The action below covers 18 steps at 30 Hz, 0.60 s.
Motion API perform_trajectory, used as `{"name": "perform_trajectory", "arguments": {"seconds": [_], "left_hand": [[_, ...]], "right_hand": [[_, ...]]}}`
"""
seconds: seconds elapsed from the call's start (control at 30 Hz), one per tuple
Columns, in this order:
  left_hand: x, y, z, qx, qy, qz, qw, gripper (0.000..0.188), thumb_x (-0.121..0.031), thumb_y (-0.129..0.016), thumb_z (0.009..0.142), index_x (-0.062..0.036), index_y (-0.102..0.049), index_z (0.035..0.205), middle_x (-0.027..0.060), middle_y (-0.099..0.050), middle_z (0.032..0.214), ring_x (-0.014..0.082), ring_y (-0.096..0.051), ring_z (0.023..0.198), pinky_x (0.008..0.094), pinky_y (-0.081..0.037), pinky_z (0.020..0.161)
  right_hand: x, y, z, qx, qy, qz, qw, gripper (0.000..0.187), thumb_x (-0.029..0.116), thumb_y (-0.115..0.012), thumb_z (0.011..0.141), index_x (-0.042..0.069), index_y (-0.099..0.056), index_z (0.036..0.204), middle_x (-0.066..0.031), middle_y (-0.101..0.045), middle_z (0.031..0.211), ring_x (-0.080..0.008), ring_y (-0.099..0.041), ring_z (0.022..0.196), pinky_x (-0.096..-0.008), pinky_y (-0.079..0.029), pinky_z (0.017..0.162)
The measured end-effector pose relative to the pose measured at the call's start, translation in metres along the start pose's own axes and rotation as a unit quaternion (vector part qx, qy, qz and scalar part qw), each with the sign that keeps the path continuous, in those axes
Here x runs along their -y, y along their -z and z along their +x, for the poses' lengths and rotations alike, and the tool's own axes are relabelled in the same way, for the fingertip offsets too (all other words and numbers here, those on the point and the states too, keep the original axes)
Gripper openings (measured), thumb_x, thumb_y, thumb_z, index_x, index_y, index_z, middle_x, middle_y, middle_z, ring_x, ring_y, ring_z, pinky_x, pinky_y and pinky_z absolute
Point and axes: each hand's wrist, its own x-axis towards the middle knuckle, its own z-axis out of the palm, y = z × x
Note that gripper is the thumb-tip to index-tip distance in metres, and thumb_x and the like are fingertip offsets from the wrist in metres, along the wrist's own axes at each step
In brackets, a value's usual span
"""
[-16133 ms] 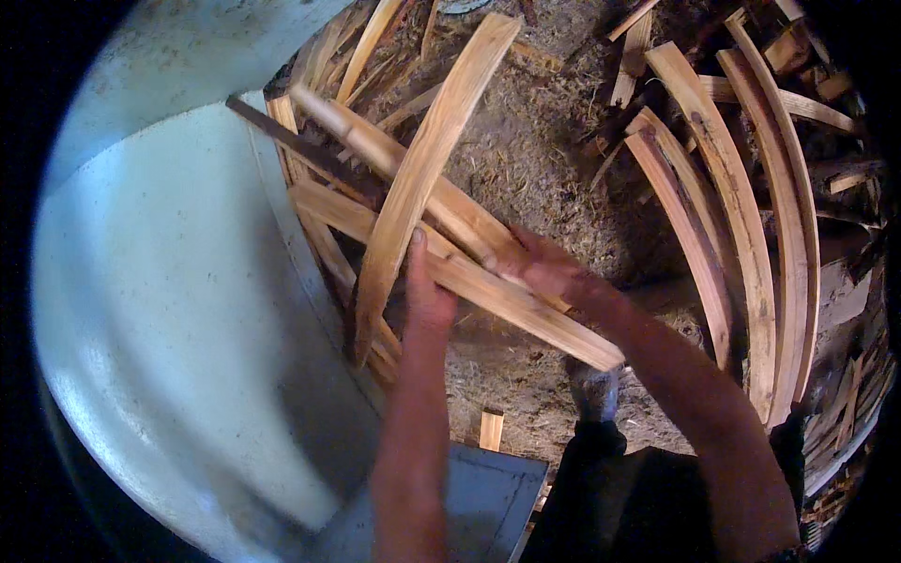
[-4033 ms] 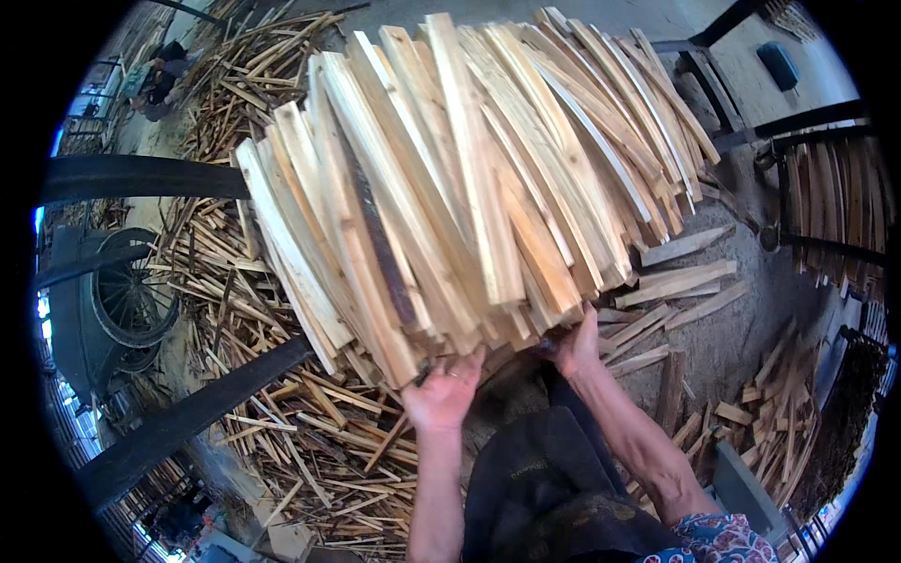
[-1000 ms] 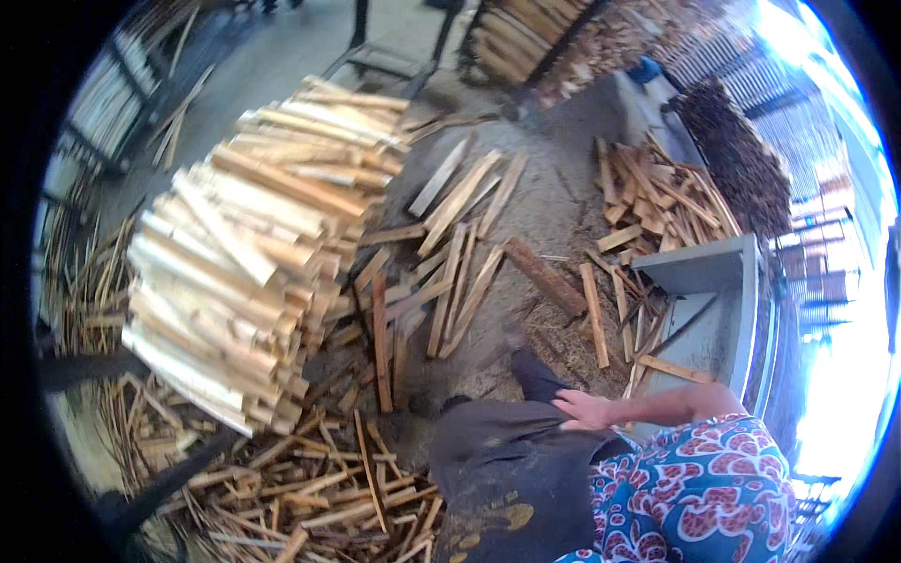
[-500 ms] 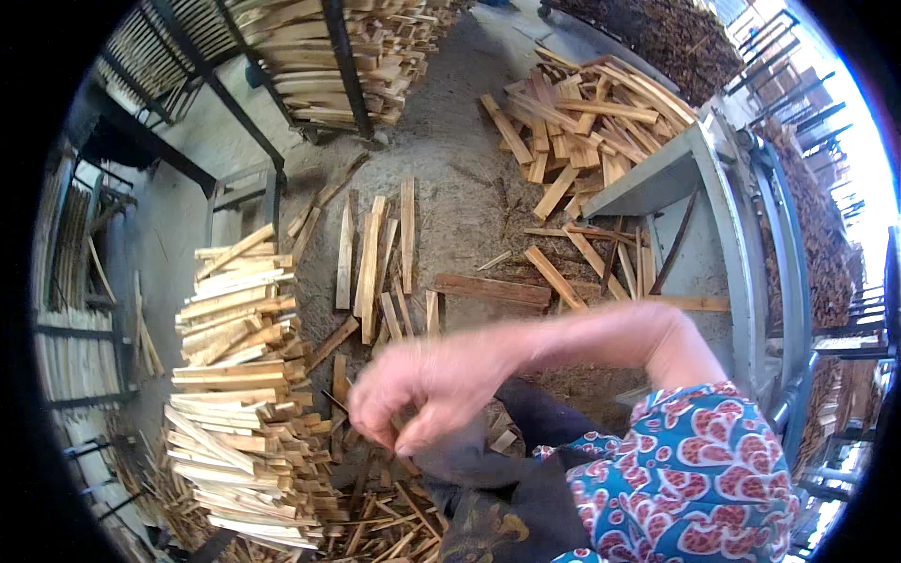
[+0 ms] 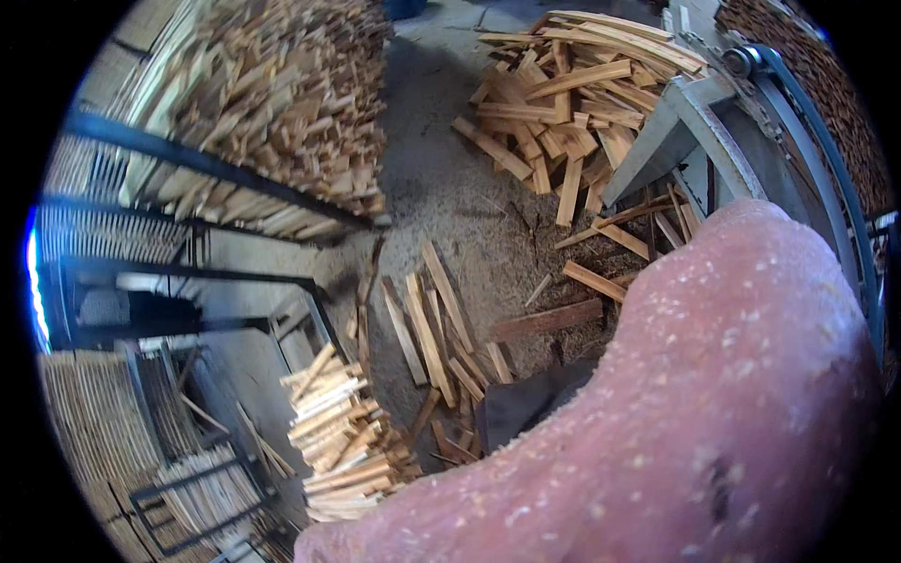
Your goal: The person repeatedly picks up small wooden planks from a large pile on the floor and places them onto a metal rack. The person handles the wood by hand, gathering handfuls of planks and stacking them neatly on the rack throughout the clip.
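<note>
My right hand (image 5: 657, 413), pink and flecked with pale sawdust-like bits, looms very close and fills the lower right. Its fingers cannot be made out, nor whether anything is in them. Beyond its left edge rises a stack of short pale wood sticks (image 5: 352, 441), partly covered by the hand. Several loose wood strips (image 5: 427, 328) lie on the floor beside that stack. Dark cloth (image 5: 530, 408) shows just past the hand, near a reddish-brown board (image 5: 549, 321) on the ground. Nowhere does my left hand appear.
A heap of loose planks (image 5: 572, 103) lies at the far right, beside a grey metal frame (image 5: 713, 131). At the far left, a tall wood stack (image 5: 272, 103) stands behind dark metal bars (image 5: 225, 174). Another rack (image 5: 197, 497) holds pale strips at lower left.
My right hand has come up from over my lap to right before the camera, hiding the lower right. The view has swung, and the stick stack appears farther right and lower.
</note>
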Motion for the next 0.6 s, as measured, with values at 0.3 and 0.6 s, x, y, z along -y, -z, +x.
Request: {"name": "perform_trajectory", "arguments": {"seconds": [0.3,0.6], "left_hand": [[-0.078,0.068,0.105,0.044,0.015,0.074,0.996,0.027,-0.022,-0.051,0.079,0.0009,-0.054,0.093,0.0091,-0.055,0.082,0.0153,-0.052,0.076,0.0285,-0.043,0.069],[-0.094,0.131,0.259,0.023,0.139,0.098,0.985,0.028,-0.023,-0.048,0.081,0.0009,-0.053,0.096,0.01,-0.055,0.086,0.0165,-0.052,0.079,0.0289,-0.043,0.072]], "right_hand": [[0.036,0.109,-0.03,-0.048,-0.018,-0.073,0.996,0.02,0.02,-0.06,0.074,0.001,-0.06,0.078,-0.0103,-0.059,0.076,-0.0208,-0.055,0.073,-0.0331,-0.043,0.069],[-0.078,0.254,-0.341,-0.59,-0.363,-0.025,0.721,0.028,0.024,-0.054,0.081,0.0,-0.06,0.092,-0.0125,-0.059,0.097,-0.0205,-0.055,0.09,-0.0333,-0.041,0.079]]}}
